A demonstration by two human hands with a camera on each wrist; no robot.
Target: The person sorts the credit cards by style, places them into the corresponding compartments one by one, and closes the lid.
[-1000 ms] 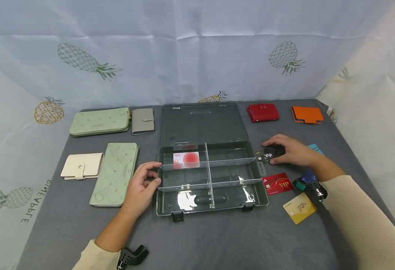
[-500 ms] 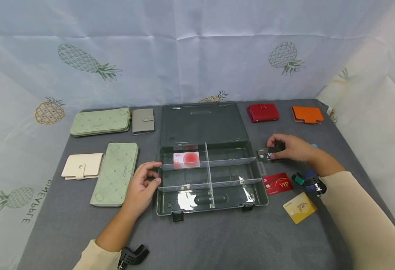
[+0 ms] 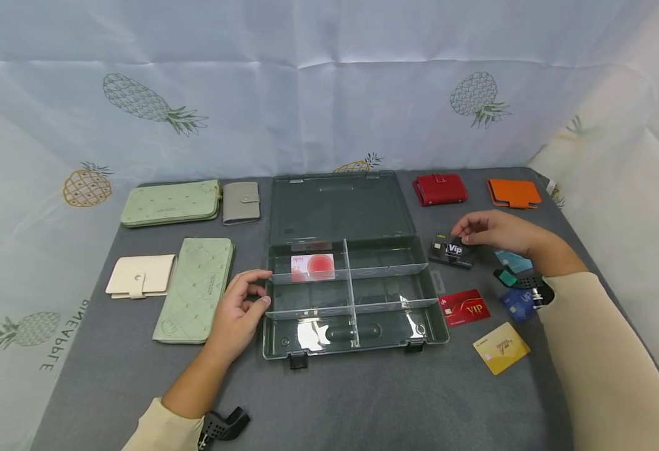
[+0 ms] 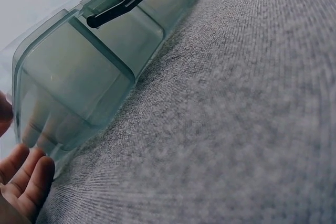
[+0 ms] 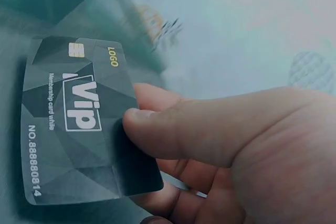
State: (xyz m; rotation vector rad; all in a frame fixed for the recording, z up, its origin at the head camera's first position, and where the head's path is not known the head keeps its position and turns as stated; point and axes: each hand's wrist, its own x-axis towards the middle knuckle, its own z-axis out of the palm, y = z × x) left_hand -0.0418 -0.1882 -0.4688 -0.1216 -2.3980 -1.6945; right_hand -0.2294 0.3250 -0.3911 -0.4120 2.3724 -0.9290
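Observation:
My right hand (image 3: 495, 232) pinches a black VIP membership card (image 5: 73, 124) by one edge, thumb (image 5: 152, 127) on its printed face and fingers behind. In the head view that card overlaps the grey tabletop, right of the box. My left hand (image 3: 241, 310) touches the left side of a clear smoky-grey divided box (image 3: 307, 347), its lid (image 3: 337, 210) laid back. Fingertips (image 4: 39, 171) lie against the box's outer wall in the left wrist view. A pink-and-white card (image 3: 312, 267) with a red circle stands in the back left compartment.
Right of the box lie a red VIP card (image 3: 463, 307), a gold card (image 3: 501, 347), a blue card (image 3: 517, 305) and a light-blue card (image 3: 513, 260). Red (image 3: 440, 189) and orange (image 3: 513, 193) card holders sit behind. Green wallets (image 3: 194, 291), a grey holder (image 3: 242, 202) and a cream holder (image 3: 140, 275) lie left.
My right hand has picked up the black card and tilted it face-up towards me, moving slightly back and right. More of the blue cards shows. My left hand stays at the box.

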